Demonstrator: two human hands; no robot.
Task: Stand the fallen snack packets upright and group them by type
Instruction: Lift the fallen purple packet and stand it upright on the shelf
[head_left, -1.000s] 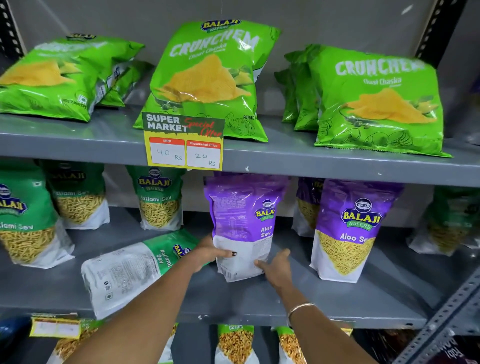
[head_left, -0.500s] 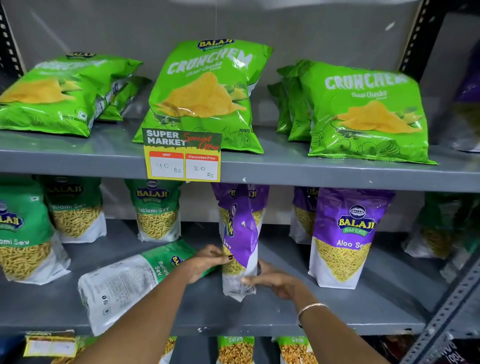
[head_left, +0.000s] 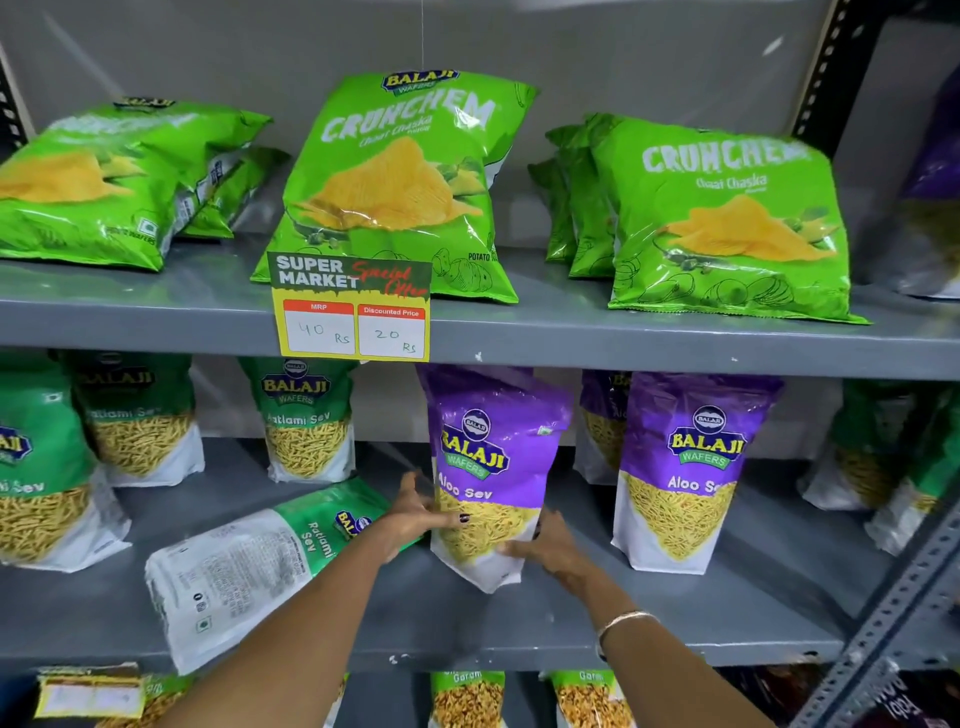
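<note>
A purple Aloo Sev packet (head_left: 493, 457) stands upright on the middle shelf (head_left: 571, 623), its front facing me. My left hand (head_left: 415, 517) grips its lower left side and my right hand (head_left: 545, 545) holds its lower right corner. To its right stands a second purple Aloo Sev packet (head_left: 685, 467), with another one behind. A green Ratlami Sev packet (head_left: 249, 566) lies fallen on its back just left of my left arm. Upright Ratlami Sev packets (head_left: 306, 415) stand behind it and at the far left.
The top shelf (head_left: 571, 338) carries bright green Crunchem chip bags (head_left: 400, 187), some lying flat at the left. A yellow price tag (head_left: 353, 312) hangs on its edge. More green packets (head_left: 893, 457) stand at the far right. Garam packets (head_left: 467, 696) show on the shelf below.
The purple packet has been turned in my hands from back-facing, through edge-on, to front-facing. It now stands upright beside the other Aloo Sev packet. The view has shifted down slightly.
</note>
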